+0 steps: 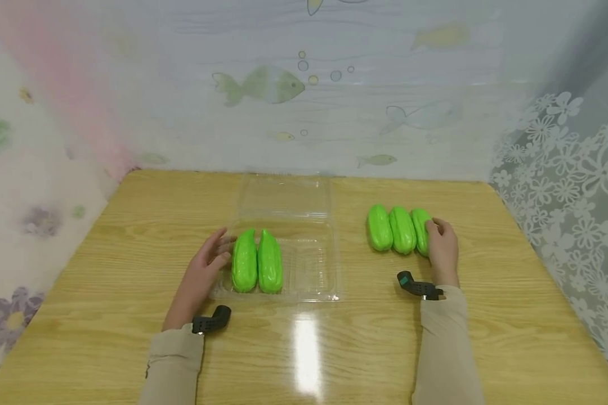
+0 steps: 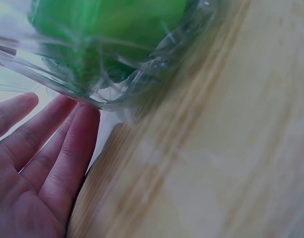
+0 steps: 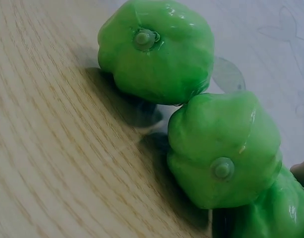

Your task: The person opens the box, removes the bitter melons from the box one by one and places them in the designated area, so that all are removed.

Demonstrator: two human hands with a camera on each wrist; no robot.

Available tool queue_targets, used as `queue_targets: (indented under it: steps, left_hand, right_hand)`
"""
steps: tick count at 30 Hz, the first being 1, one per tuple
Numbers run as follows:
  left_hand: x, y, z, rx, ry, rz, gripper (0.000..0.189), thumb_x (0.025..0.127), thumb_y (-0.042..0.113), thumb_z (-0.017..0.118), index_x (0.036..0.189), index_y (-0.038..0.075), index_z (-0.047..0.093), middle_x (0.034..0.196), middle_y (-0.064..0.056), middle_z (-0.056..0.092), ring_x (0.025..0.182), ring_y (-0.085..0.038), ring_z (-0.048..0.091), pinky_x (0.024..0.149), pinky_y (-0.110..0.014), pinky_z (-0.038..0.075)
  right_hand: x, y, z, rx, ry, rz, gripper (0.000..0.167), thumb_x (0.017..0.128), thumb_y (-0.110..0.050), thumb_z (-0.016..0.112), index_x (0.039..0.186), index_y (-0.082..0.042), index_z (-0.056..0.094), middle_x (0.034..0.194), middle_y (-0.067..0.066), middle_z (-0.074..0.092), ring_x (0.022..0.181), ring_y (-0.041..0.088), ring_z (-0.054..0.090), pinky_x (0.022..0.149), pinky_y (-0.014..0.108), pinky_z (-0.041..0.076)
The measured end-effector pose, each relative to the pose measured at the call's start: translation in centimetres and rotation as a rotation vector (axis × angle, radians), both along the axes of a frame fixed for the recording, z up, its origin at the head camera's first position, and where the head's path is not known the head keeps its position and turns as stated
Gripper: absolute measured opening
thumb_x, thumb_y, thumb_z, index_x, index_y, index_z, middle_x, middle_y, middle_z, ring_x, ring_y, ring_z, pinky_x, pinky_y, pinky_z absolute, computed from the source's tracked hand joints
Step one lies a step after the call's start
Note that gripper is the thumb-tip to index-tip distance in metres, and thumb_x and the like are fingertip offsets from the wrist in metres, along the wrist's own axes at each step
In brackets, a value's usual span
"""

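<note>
- Left hand (image 1: 204, 273) relaxed, touching a clear plastic box (image 1: 308, 267)
- Right hand (image 1: 443, 244) touching a glossy green oblong vegetable (image 1: 420, 232) (whether gripping, we cannot tell)

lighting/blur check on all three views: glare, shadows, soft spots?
Head: a bright white glare streak on the glossy yellow wood-grain table, small glints along the clear plastic hinged box; left wrist: table grain looks blurry, reflections streak the box wall; right wrist: dark shadows under the glossy green elongated vegetables, highlights on their skins.
</note>
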State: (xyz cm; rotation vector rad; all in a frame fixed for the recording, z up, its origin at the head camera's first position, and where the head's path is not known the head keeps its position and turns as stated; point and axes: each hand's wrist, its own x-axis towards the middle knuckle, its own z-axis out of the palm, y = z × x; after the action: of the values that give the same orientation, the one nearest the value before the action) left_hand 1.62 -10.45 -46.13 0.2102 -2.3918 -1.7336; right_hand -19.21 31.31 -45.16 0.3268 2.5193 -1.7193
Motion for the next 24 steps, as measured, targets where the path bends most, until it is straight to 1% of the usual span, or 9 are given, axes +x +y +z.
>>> queue_targets:
  steps: [4,6,9,12,15,17,21,23,24]
  left_hand:
    - [-0.2,0.1,0.0,0.008,-0.011,0.005,0.050,0.094,0.022,0.043,0.141,0.024,0.026,0.135,-0.005,0.040,0.121,-0.023,0.040,0.098,-0.047,0.028]
    - [-0.1,0.1,0.2,0.007,-0.019,0.008,0.050,0.094,0.020,0.043,0.141,0.023,0.026,0.135,-0.005,0.041,0.120,-0.023,0.040,0.099,-0.047,0.027]
    - [0.1,0.4,0.8,0.010,-0.029,0.008,0.050,0.094,0.018,0.043,0.141,0.020,0.027,0.134,-0.008,0.041,0.120,-0.024,0.040,0.099,-0.047,0.026]
    - [0.2,0.8,1.6,0.001,-0.022,0.006,0.049,0.094,0.016,0.043,0.141,0.015,0.027,0.134,-0.011,0.041,0.119,-0.027,0.040,0.099,-0.048,0.026]
    - [0.2,0.7,2.0,-0.007,-0.013,0.004,0.049,0.094,0.016,0.043,0.141,0.013,0.027,0.134,-0.012,0.041,0.119,-0.027,0.040,0.098,-0.048,0.027]
    - [0.0,0.4,1.7,-0.008,-0.009,0.002,0.049,0.095,0.018,0.043,0.141,0.016,0.026,0.134,-0.009,0.041,0.119,-0.026,0.040,0.098,-0.047,0.027]
    - [-0.8,-0.5,0.1,-0.004,-0.003,-0.001,0.049,0.095,0.020,0.042,0.141,0.022,0.026,0.134,-0.006,0.041,0.120,-0.024,0.040,0.098,-0.047,0.027]
    - [-1.1,-0.7,-0.5,-0.004,0.002,-0.003,0.049,0.094,0.020,0.042,0.141,0.023,0.026,0.134,-0.006,0.041,0.120,-0.024,0.040,0.098,-0.047,0.027]
    - [-1.3,-0.8,-0.7,-0.004,0.003,-0.003,0.049,0.094,0.020,0.042,0.141,0.023,0.027,0.134,-0.006,0.041,0.119,-0.024,0.041,0.098,-0.047,0.027]
  right_hand:
    - [0.0,0.1,-0.2,0.001,0.006,0.003,0.061,0.091,-0.050,0.033,0.141,-0.015,0.027,0.142,0.007,0.027,0.126,0.023,0.028,0.100,0.042,0.025]
    - [0.0,0.2,-0.4,0.006,0.002,0.002,0.061,0.091,-0.050,0.033,0.141,-0.015,0.028,0.143,0.006,0.026,0.127,0.023,0.026,0.101,0.041,0.024]
    - [0.0,0.3,-0.5,0.011,-0.005,-0.005,0.061,0.091,-0.049,0.033,0.141,-0.015,0.027,0.144,0.006,0.025,0.128,0.023,0.025,0.102,0.040,0.024]
    - [-0.1,0.2,-0.6,0.002,-0.007,-0.021,0.061,0.091,-0.048,0.034,0.142,-0.016,0.023,0.141,0.007,0.028,0.125,0.023,0.029,0.100,0.040,0.025]
    - [-0.3,0.0,-0.5,-0.013,0.002,-0.038,0.061,0.091,-0.047,0.035,0.142,-0.017,0.022,0.138,0.009,0.032,0.121,0.023,0.033,0.098,0.039,0.028]
    - [-0.4,-0.1,-0.5,-0.014,0.010,-0.043,0.061,0.091,-0.047,0.036,0.142,-0.016,0.023,0.137,0.009,0.033,0.120,0.023,0.034,0.098,0.039,0.028]
    - [-0.6,-0.1,-0.4,-0.001,0.017,-0.030,0.059,0.092,-0.046,0.035,0.140,-0.014,0.028,0.140,0.008,0.030,0.123,0.022,0.031,0.099,0.039,0.027]
    - [-0.6,0.0,-0.3,0.012,0.021,-0.023,0.057,0.092,-0.045,0.034,0.140,-0.014,0.030,0.142,0.006,0.029,0.126,0.022,0.029,0.101,0.039,0.026]
    - [-0.6,0.1,-0.3,0.016,0.021,-0.022,0.057,0.092,-0.045,0.035,0.139,-0.014,0.031,0.142,0.006,0.029,0.126,0.022,0.028,0.101,0.039,0.025]
